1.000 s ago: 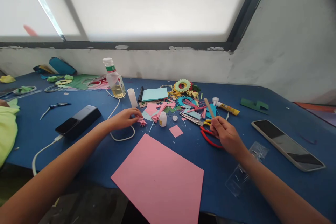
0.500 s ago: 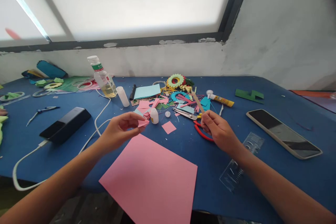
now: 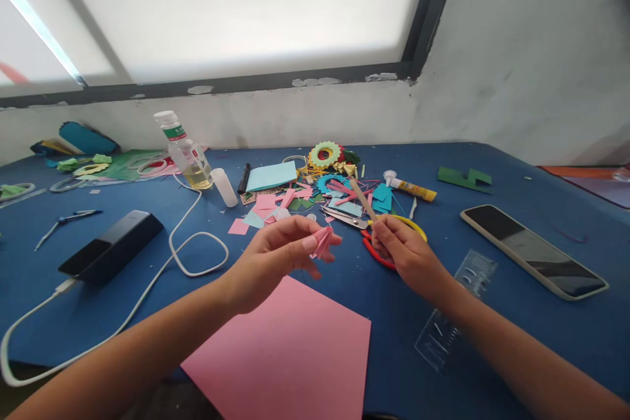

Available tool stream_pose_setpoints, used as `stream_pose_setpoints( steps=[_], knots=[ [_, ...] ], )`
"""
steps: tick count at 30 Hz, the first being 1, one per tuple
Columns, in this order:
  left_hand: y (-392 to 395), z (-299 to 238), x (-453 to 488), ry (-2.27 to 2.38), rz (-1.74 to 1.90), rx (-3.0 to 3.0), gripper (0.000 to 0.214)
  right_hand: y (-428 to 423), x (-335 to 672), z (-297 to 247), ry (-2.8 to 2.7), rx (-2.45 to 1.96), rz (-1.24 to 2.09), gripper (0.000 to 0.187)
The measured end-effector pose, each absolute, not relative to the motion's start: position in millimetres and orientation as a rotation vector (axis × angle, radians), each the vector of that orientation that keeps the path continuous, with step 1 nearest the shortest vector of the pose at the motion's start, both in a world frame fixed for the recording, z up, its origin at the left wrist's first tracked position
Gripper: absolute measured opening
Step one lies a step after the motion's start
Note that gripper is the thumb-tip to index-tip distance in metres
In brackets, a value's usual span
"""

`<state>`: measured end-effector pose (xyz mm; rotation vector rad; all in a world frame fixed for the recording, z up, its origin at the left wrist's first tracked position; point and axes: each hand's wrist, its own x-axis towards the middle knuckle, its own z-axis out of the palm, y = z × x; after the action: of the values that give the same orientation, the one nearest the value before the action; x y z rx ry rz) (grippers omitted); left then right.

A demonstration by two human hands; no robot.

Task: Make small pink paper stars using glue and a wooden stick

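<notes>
Between the thumb and fingers of my left hand (image 3: 283,249) is a small folded pink paper piece (image 3: 322,242), its pleats fanned out to the right. My right hand (image 3: 401,246) is closed around the lower end of a flat wooden stick (image 3: 363,198), which points up and away to the left. Scissors with red and yellow handles (image 3: 377,251) lie on the table by my right hand, partly hidden by it. Below both hands a large pink paper sheet (image 3: 290,354) lies at the table's front edge. My left hand mostly covers a small white bottle (image 3: 283,214).
Paper scraps (image 3: 266,202) are heaped mid-table beside a light blue pad (image 3: 272,175). Leftward are a bottle of yellowish liquid (image 3: 189,161), a white tube (image 3: 224,188), a black device (image 3: 112,243) and its cable. On the right lie a phone (image 3: 534,249), clear ruler (image 3: 455,308) and yellow glue tube (image 3: 416,190).
My left hand has moved right with the folded pink paper, from beside the white bottle to nearer my right hand. My right hand still holds the stick, almost unmoved.
</notes>
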<state>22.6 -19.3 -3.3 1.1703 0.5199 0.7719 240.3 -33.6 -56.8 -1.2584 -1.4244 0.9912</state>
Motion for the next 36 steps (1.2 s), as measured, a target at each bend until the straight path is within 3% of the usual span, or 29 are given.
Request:
stream_pose_setpoints(
  steps=[7,22,36],
  knots=[
    [-15.2,-18.7,31.1,0.533,0.707,0.87,0.017,-35.3,239.5,-55.1,-1.392,-1.215,1.071,0.039],
    [-26.3,-38.8,35.1,0.801,0.683,1.072,0.011,-59.4,202.3,-46.9,-1.22,-0.927,1.501,0.038],
    [-23.8,-41.1,33.7,0.758,0.488,0.847,0.02,-68.9,205.1,-46.3,-1.344,-0.902,1.476,0.024]
  ],
)
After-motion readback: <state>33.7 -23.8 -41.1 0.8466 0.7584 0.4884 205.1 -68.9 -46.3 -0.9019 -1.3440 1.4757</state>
